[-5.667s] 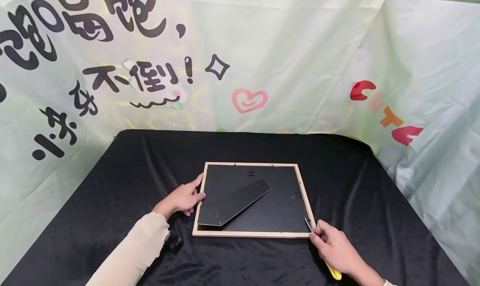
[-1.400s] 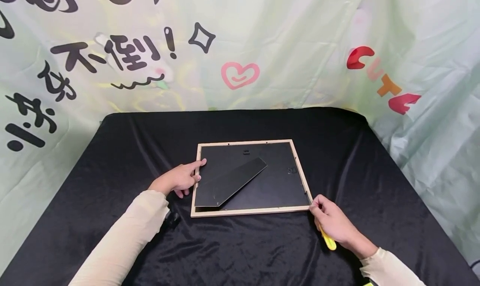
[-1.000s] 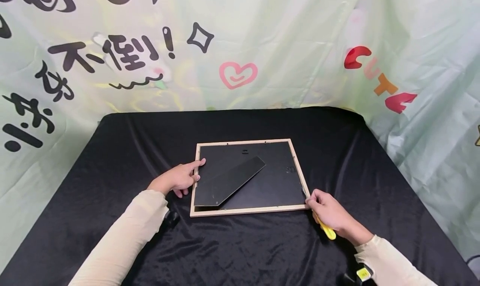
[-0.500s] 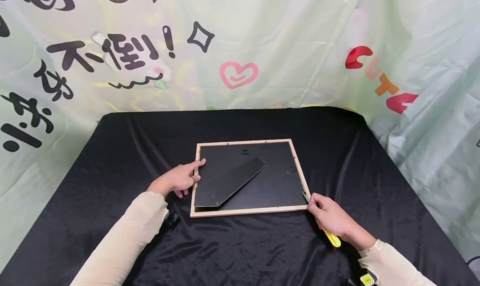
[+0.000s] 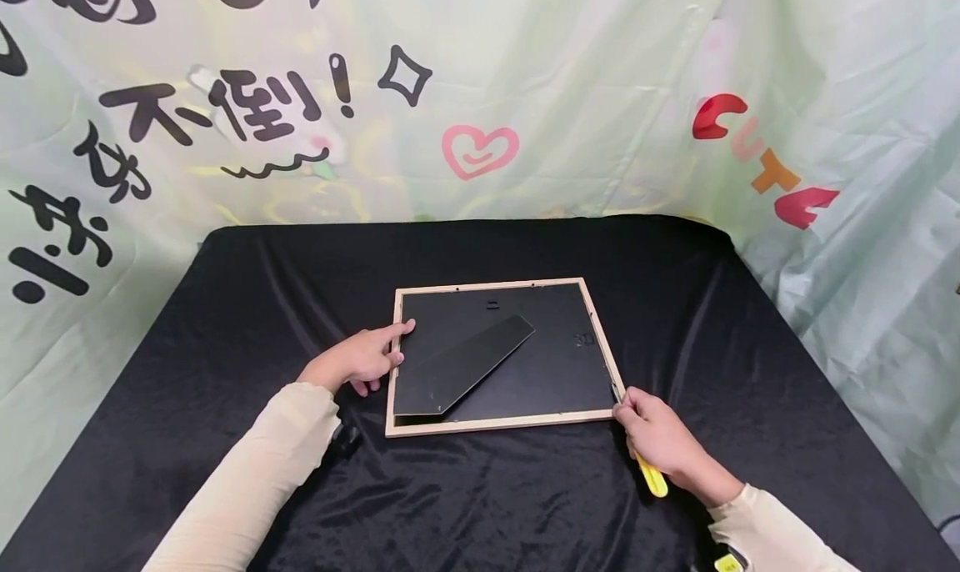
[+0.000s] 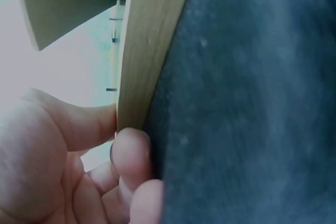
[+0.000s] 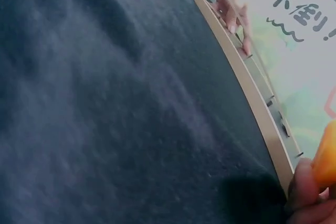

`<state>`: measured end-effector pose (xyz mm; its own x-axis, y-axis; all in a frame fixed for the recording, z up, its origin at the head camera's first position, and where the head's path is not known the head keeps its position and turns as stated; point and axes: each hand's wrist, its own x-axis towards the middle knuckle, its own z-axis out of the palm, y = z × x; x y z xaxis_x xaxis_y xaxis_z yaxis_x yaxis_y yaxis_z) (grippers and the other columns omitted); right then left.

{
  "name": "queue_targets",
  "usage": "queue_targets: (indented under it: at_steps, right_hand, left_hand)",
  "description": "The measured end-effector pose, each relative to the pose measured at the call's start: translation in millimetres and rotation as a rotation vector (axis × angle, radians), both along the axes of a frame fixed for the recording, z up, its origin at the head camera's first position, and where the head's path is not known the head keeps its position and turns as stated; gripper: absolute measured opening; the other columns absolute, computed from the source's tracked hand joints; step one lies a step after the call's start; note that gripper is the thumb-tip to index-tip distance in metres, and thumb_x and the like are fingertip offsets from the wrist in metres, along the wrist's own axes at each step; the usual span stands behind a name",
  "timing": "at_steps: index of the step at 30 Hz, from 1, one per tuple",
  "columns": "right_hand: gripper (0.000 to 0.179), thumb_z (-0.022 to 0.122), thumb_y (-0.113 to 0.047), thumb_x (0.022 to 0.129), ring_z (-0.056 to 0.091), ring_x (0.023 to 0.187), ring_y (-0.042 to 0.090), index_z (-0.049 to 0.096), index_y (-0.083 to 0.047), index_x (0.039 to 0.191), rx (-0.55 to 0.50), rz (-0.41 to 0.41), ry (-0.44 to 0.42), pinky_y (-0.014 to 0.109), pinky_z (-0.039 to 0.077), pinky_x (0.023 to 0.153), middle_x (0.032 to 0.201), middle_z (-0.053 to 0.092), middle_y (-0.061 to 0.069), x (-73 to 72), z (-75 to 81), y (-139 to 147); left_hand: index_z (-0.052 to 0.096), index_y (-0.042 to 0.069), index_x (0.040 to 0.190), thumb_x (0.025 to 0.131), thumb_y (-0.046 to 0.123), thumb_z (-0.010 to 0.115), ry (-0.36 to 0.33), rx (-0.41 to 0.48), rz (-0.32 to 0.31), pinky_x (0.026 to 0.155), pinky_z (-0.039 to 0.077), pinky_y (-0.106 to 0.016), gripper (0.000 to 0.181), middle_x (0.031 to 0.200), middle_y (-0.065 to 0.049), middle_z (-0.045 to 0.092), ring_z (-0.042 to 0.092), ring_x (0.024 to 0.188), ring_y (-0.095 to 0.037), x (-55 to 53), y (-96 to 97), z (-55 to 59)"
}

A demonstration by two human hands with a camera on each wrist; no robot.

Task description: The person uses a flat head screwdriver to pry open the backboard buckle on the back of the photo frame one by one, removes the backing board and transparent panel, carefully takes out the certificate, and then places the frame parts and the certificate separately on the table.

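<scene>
1. A wooden picture frame [image 5: 495,423] lies back side up near the middle of a black-draped surface [image 5: 480,497], its black backing board [image 5: 558,372] facing the camera.
2. The person's left hand [image 5: 362,358] pinches the frame's left edge, thumb on one side of the wood and fingers on the other, as the left wrist view shows.
3. At the near right corner, the right hand [image 5: 658,432] grips a yellow-handled tool [image 5: 651,477], its slim metal tip against the inside of the frame's right edge. The two hands are well apart.
4. A black support leg [image 5: 468,365] slants across the backing from the near left corner toward the centre. A small hanger [image 5: 492,305] sits near the far edge.
5. Behind, a pale green curtain [image 5: 570,80] carries black lettering, a pink heart [image 5: 480,152] and the coloured letters "CUTE" [image 5: 777,172]. Cream sleeves [image 5: 251,472] cover both forearms.
</scene>
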<state>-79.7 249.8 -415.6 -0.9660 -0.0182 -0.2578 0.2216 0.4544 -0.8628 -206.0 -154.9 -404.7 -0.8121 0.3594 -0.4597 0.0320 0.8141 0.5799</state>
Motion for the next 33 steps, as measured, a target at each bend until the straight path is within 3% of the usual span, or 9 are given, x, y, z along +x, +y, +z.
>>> queue_targets:
  at_steps: [3,6,14,22,27,33]
  right_hand:
    - [0.019,0.043,-0.004,0.098,0.043,0.042,0.015,0.043,0.002,0.080,-0.020,-0.071,0.016,0.025,0.037,0.039,0.052,0.041,0.004,0.1,-2.2,1.9]
    - [0.022,0.046,-0.010,0.100,0.044,0.043,0.017,0.046,0.002,0.082,0.023,-0.105,0.041,0.026,0.038,0.040,0.054,0.043,0.005,-0.7,-1.6,8.5]
    - [0.039,0.061,-0.040,0.094,0.050,0.046,0.017,0.052,-0.005,0.079,0.303,0.035,0.091,0.028,0.041,0.042,0.055,0.050,0.001,-24.6,3.6,20.3]
    - [0.028,0.066,-0.026,0.091,0.047,0.044,0.014,0.056,-0.009,0.070,0.561,0.198,0.249,0.031,0.040,0.045,0.053,0.048,-0.002,-41.3,4.5,19.5]
    - [0.025,0.060,-0.017,0.085,0.046,0.047,0.018,0.050,-0.011,0.062,0.709,0.233,0.380,0.035,0.040,0.045,0.051,0.043,0.000,-43.6,5.4,11.4]
    - [0.021,0.058,-0.012,0.077,0.047,0.047,0.023,0.045,-0.011,0.061,0.810,0.256,0.457,0.044,0.045,0.047,0.052,0.043,0.003,-44.9,6.1,7.5]
  left_hand:
    - [0.027,0.022,0.154,0.100,0.014,0.052,0.005,-0.004,-0.001,0.049,0.054,-0.035,0.060,0.090,-0.011,0.052,0.061,0.057,-0.023,1.1,-0.8,0.0]
    - [0.027,0.021,0.154,0.100,0.013,0.052,0.011,0.000,-0.004,0.048,0.054,-0.035,0.060,0.088,-0.011,0.051,0.061,0.056,-0.023,1.2,-1.9,0.1]
    - [0.027,0.020,0.154,0.100,0.014,0.052,0.031,0.015,-0.006,0.047,0.054,-0.035,0.060,0.085,-0.010,0.050,0.060,0.055,-0.022,1.1,-5.7,-1.5]
    - [0.028,0.021,0.153,0.099,0.014,0.053,0.030,0.023,-0.009,0.048,0.054,-0.035,0.060,0.086,-0.010,0.052,0.060,0.056,-0.023,1.3,-4.2,-5.5]
    - [0.028,0.021,0.153,0.100,0.014,0.053,0.039,0.018,-0.006,0.047,0.054,-0.035,0.060,0.084,-0.010,0.051,0.060,0.055,-0.023,1.4,-5.3,-6.1]
    - [0.028,0.021,0.153,0.100,0.014,0.053,0.045,0.021,-0.008,0.048,0.054,-0.035,0.060,0.083,-0.010,0.051,0.060,0.055,-0.023,1.6,-4.0,-6.5]
